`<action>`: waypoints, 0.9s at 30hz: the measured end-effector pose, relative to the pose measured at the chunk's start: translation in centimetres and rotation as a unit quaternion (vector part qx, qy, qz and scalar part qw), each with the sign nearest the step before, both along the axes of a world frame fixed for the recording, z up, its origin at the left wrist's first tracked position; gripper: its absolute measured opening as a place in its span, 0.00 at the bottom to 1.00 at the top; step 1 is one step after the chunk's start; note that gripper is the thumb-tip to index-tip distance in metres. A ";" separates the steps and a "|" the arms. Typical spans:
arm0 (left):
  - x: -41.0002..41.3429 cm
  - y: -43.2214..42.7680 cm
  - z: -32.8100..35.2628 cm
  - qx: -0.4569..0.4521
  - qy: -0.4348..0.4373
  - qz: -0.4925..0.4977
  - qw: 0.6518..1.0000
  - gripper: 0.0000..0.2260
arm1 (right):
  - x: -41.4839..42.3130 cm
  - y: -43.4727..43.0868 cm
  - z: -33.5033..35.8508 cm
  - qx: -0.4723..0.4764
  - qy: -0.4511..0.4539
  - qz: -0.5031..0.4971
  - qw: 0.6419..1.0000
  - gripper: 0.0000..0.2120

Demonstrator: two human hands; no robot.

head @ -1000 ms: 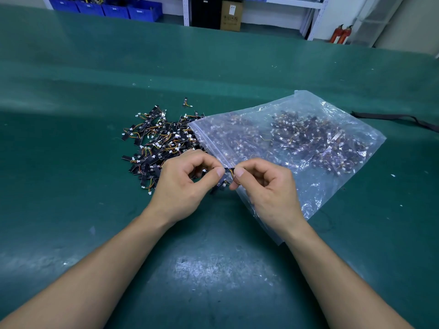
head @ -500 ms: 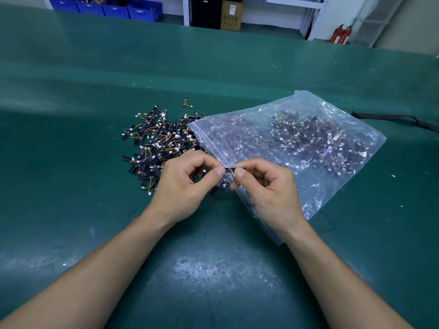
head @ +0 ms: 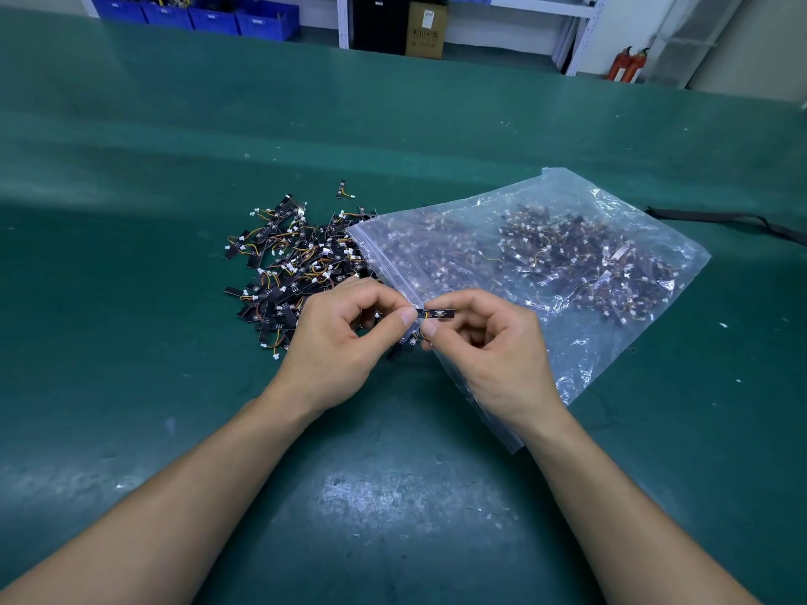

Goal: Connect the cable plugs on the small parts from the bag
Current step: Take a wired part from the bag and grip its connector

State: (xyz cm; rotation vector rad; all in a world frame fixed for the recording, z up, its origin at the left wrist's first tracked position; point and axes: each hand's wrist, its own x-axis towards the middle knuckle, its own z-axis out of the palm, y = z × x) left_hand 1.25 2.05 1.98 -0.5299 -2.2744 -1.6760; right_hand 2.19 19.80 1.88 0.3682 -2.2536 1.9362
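Over a green table point(head: 131, 342), a person's left hand point(head: 336, 347) and right hand point(head: 489, 355) pinch a small black part point(head: 438, 314) between thumbs and forefingers. It is held above the mouth of a clear bag point(head: 546, 264), beside a loose pile of parts point(head: 297, 268).

Surface point(head: 174, 299) dark green; small parts point(head: 288, 264) black with orange-yellow wires, white plugs; bag point(head: 655, 272) clear; far bins point(head: 196, 15) blue.

Left hand point(head: 336, 342), right hand point(head: 489, 355): fingers point(head: 393, 320) curled.

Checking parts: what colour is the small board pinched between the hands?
Black small board, head view.
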 end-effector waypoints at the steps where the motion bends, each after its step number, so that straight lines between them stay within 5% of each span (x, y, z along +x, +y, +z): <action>1: 0.0 0.0 0.0 -0.002 0.000 0.000 1.000 0.04 | 0.0 0.0 0.0 -0.002 -0.003 0.000 1.000 0.06; 27: 0.1 -0.1 0.2 -0.005 0.018 0.007 1.000 0.05 | 0.4 0.0 0.8 -0.020 0.022 0.014 0.999 0.05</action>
